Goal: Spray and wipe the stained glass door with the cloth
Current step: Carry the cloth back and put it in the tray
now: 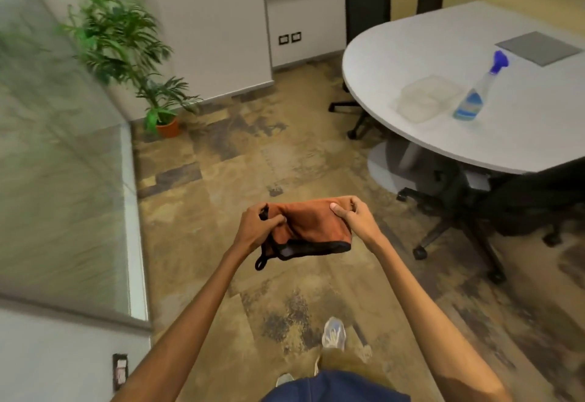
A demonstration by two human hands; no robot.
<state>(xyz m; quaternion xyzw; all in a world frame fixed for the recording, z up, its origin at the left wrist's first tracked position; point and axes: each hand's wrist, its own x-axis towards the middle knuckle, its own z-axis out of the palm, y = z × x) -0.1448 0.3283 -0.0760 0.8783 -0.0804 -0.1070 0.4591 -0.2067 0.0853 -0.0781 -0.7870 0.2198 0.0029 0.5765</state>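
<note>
An orange cloth (311, 227) with a black hem and a black loop hangs folded between my two hands above the floor. My left hand (258, 227) pinches its left end and my right hand (356, 219) pinches its right end. The glass door (60, 161) stands at the left, blurred, with a pale frame along its edge. A clear spray bottle (474, 97) with blue liquid and a blue trigger head stands upright on the white table at the right, well away from both hands.
A rounded white table (443, 53) fills the upper right, with a clear plastic container (425, 97) beside the bottle. Black office chairs (367, 5) surround it. A potted plant (123, 43) stands in the far left corner. Patterned tile floor (253, 164) lies ahead.
</note>
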